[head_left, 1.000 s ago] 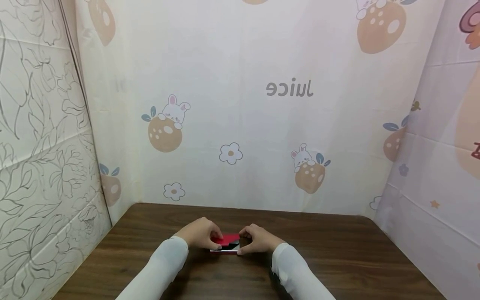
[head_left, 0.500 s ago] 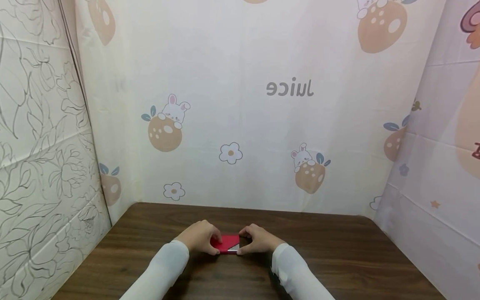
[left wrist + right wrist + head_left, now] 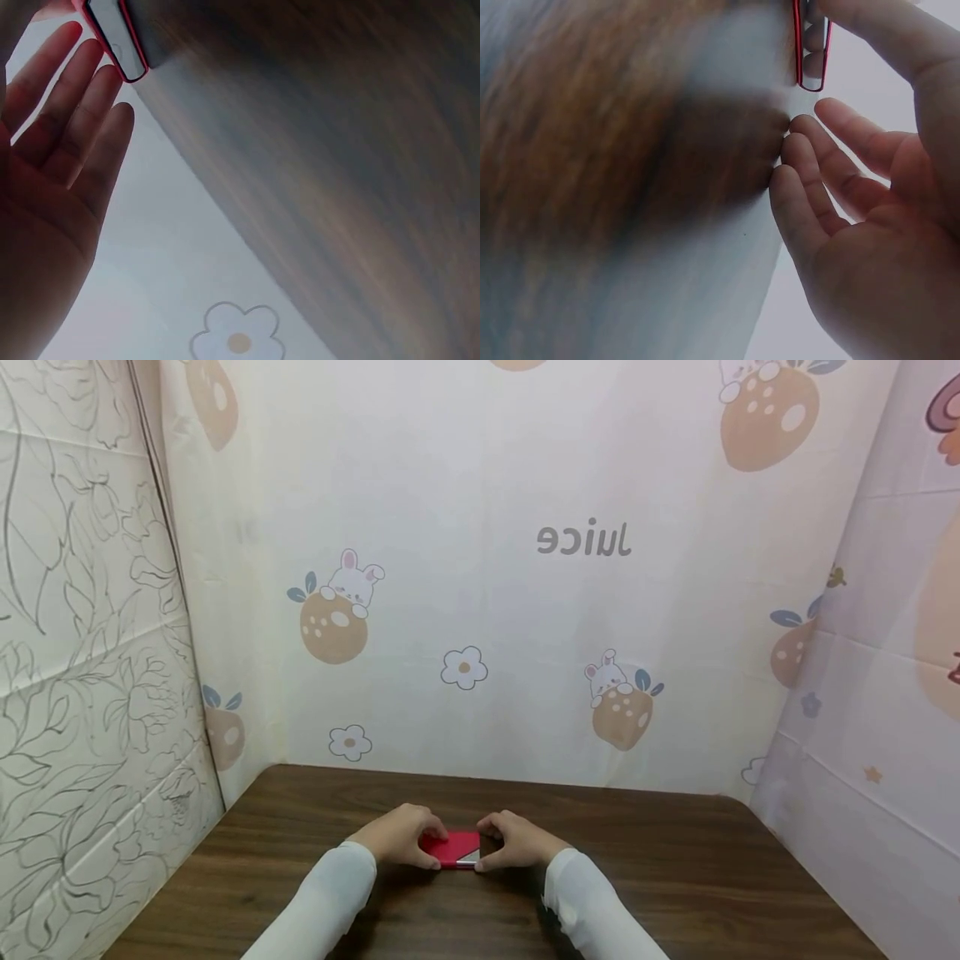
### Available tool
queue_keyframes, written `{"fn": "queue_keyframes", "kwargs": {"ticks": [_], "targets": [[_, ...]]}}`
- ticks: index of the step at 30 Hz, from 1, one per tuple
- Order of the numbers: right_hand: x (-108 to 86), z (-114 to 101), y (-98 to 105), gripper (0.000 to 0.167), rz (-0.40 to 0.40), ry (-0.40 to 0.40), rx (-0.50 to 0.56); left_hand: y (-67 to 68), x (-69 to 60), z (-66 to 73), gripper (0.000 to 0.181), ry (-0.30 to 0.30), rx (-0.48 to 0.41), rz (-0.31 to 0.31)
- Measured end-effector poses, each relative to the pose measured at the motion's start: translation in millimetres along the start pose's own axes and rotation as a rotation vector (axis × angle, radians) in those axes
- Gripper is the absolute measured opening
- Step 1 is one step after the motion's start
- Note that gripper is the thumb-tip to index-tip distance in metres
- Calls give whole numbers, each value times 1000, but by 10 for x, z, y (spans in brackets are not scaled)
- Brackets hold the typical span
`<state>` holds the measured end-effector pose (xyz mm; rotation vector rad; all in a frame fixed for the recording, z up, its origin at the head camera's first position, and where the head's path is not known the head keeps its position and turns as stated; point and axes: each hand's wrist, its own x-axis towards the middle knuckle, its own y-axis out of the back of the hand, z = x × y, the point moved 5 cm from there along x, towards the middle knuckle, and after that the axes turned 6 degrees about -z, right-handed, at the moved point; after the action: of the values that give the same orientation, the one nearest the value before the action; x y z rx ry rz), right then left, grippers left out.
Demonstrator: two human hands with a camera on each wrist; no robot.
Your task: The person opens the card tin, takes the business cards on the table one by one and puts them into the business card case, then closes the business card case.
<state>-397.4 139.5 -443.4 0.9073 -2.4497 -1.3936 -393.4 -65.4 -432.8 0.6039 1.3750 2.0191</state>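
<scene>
A small flat red card case [image 3: 459, 846] lies on the table, its slanted flap folded down over a grey corner at the right. My left hand [image 3: 399, 837] holds its left end, thumb at the near edge and fingers over the top. At the right end my right hand [image 3: 522, 842] grips it between the thumb, by the near corner, and the fingers at the far one. In the left wrist view, the card case [image 3: 120, 39] shows a red-rimmed edge with a pale face. The right wrist view has only the narrow red rim of the card case [image 3: 811, 86], beside the thumb.
A dark wood-grain table [image 3: 660, 868] spreads beneath both hands. Behind it hangs a pale printed cloth [image 3: 480, 593] with fruits and flowers. Patterned panels [image 3: 75, 693] stand along the left and right sides.
The raised flap of the card case has come down under my left hand, covering the black and grey inside except one corner. My right hand has hardly moved.
</scene>
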Motion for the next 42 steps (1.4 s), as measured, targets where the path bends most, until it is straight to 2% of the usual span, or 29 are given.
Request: {"fn": "queue_keyframes", "kwargs": {"ticks": [8, 14, 20, 24, 30, 42], "targets": [[21, -77, -36, 67, -13, 32, -18, 10, -66, -47, 49, -6, -40, -6], [20, -120, -85, 64, 1, 23, -63, 7, -108, -72, 53, 43, -70, -13], [22, -157, -91, 59, 30, -10, -82, 18, -123, -68, 49, 88, -131, -38], [20, -188, -83, 57, 45, -13, -86, 29, -118, -64, 49, 107, -163, -47], [6, -199, -70, 57, 51, -11, -93, 30, -101, -59, 49, 110, -161, -42], [-62, -61, -40, 55, 39, 15, -93, -31, 12, 19, 50, 94, -162, -44]]}}
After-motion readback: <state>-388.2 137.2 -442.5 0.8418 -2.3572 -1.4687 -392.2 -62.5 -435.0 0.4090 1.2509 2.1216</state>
